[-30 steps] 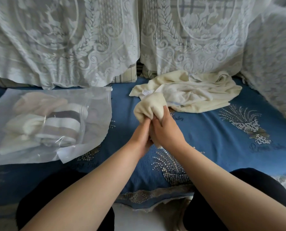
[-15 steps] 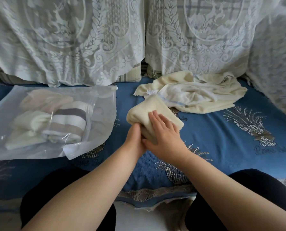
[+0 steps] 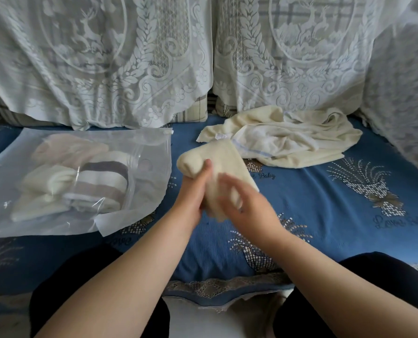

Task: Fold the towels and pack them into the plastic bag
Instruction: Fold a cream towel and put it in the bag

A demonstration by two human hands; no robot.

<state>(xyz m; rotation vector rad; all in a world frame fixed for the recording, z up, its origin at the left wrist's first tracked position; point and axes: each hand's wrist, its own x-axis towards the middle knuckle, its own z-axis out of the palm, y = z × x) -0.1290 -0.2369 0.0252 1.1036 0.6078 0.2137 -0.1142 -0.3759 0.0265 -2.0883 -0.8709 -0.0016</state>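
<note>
I see my left hand (image 3: 193,191) gripping a folded cream towel (image 3: 217,167), thumb pressed up its near face and the fingers wrapped behind it, so the bundle stands lifted above the blue sofa cover (image 3: 325,215). My right hand (image 3: 247,206) is blurred with motion just in front of the same towel; its fingers look spread and loose, and I cannot tell whether they touch the cloth. To the left, well apart from my hands, the clear plastic bag (image 3: 144,191) lies flat on the cover with several folded towels inside, one striped grey and white (image 3: 103,181). Behind the held towel, a loose heap of cream towels (image 3: 300,140) lies crumpled near the lace drapes (image 3: 130,69).
</note>
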